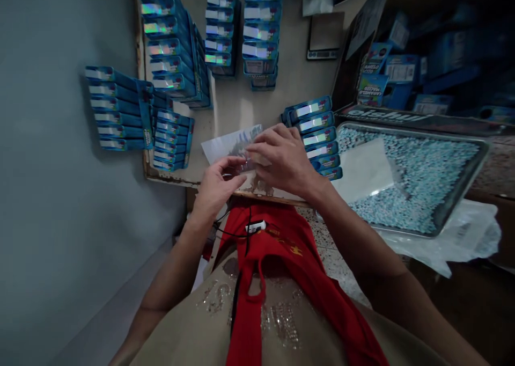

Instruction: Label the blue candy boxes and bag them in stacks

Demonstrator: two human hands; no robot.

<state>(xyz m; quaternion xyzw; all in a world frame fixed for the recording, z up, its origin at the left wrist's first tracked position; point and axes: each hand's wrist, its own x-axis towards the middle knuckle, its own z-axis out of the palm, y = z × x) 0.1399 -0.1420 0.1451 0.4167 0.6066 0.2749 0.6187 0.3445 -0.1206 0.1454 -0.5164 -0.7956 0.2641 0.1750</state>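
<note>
- Several slick blue cartons (pixel 317 135) with shiny strips stand in a row beside the right hand (pixel 284 154); past them sits a metal tray (pixel 465 188) of grainy, pale-blue pellets (pixel 434 175).
- Flat, printed sheet (pixel 221 146) lies on the table (pixel 237 97), under the fingers near its worn edge.
- Left hand (pixel 217 183) and right curl inward, near each other; cannot tell whether either pinches anything.
- Bare tabletop opens ahead.
</note>
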